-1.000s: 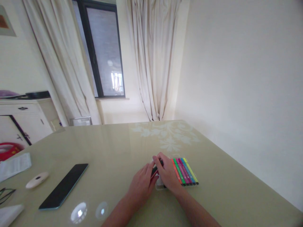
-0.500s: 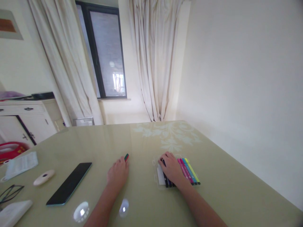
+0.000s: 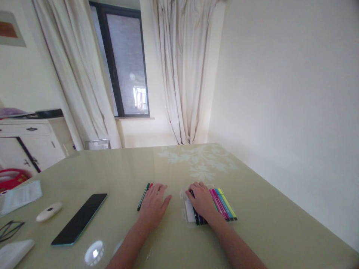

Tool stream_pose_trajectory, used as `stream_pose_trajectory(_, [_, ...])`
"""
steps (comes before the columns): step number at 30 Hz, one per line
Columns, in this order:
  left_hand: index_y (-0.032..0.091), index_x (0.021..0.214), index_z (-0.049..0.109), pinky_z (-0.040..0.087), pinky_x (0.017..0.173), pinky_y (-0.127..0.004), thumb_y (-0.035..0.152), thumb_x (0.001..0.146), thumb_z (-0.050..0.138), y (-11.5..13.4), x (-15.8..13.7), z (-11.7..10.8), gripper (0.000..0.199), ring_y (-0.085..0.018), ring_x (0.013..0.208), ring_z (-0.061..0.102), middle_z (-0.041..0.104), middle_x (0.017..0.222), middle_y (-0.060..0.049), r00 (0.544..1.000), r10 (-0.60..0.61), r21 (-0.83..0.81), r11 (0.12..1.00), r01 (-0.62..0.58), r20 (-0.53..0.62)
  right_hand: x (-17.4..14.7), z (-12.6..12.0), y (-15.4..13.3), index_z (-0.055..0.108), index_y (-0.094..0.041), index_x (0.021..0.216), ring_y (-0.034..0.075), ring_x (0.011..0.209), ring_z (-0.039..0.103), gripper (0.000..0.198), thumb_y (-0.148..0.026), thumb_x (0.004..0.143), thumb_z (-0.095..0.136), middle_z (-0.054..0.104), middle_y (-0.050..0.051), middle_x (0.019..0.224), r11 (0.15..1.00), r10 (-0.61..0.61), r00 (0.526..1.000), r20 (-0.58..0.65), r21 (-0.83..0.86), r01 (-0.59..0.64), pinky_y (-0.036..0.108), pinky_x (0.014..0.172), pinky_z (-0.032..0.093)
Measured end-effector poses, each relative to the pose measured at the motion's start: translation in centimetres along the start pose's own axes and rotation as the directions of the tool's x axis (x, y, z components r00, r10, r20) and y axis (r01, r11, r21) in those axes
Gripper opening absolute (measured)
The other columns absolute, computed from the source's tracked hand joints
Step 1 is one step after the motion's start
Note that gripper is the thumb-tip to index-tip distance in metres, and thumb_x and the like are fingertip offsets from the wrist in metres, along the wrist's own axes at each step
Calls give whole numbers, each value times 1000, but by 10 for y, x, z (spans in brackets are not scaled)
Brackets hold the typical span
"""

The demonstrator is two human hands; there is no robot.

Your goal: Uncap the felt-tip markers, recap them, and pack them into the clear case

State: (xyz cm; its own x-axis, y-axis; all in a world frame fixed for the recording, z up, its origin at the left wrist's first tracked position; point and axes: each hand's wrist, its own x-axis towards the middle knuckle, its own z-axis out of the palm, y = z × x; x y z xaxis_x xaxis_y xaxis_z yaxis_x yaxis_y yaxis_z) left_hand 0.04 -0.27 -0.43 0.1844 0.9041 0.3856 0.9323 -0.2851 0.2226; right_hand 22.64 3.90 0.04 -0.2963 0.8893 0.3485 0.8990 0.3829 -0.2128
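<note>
My left hand (image 3: 153, 200) is open over the table, its fingers stretched and its thumb apart. Beside its left edge lies a green marker (image 3: 143, 197), and a red marker (image 3: 150, 185) shows partly from under the fingers. My right hand (image 3: 200, 198) rests on a clear plastic marker case (image 3: 186, 219), fingers curled around the top of a dark marker (image 3: 195, 215). Pink, blue and yellow markers, among them a yellow marker (image 3: 227, 203), lie in a row to the right of that hand. The middle of the row is hidden beneath it.
To the left lie a black phone (image 3: 80, 220), a small white oval object (image 3: 49, 212), a face mask (image 3: 21, 196), folded glasses (image 3: 11, 229) and a white object (image 3: 15, 254) at the corner. A wall (image 3: 294, 130) runs along the table's right side.
My left hand has let go of the markers and moved right, its fingers now spread. The green and red markers lie on the table. My right hand stays at the case.
</note>
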Motion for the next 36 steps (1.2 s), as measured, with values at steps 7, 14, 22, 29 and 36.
stream_pose_trajectory(7, [20,153,41,34,119,-52,77,80,61,49,-13,20,94,-35,140,45,46,157,-15,935,304,-265,931,-250,184,3,6,4,68,-21,87,24,98,60,23,-28,101,52,71,7,97,998,25,1000,-11,53,-25,35,94,38])
stream_pose_trajectory(14, [19,151,47,35,119,-51,73,82,63,43,-12,20,89,-35,140,46,49,155,-14,940,271,-229,947,-223,205,9,10,6,61,-21,84,22,89,61,18,-33,96,56,66,6,92,934,122,984,-128,351,-70,31,82,44])
stream_pose_trajectory(22, [20,153,43,34,121,-50,71,82,65,38,-12,17,90,-33,145,42,43,159,-13,932,251,-270,946,-178,262,8,-5,6,45,-22,65,15,61,47,45,-51,99,48,48,-4,60,808,188,974,-125,583,-81,28,60,33])
stream_pose_trajectory(29, [22,161,23,38,118,-55,76,77,68,31,-12,18,109,-35,145,40,42,159,-17,936,334,-306,908,-288,111,-4,-15,-7,49,-22,71,15,62,47,43,-54,101,47,49,-4,63,774,235,929,-285,633,-2,27,62,35])
stream_pose_trajectory(36, [22,145,44,57,91,-40,28,106,40,22,-3,35,40,-24,106,69,70,122,-10,969,238,-96,965,-243,-66,-7,-8,-27,60,-22,91,17,74,61,32,-47,104,44,65,1,82,651,39,992,-116,757,63,27,66,46])
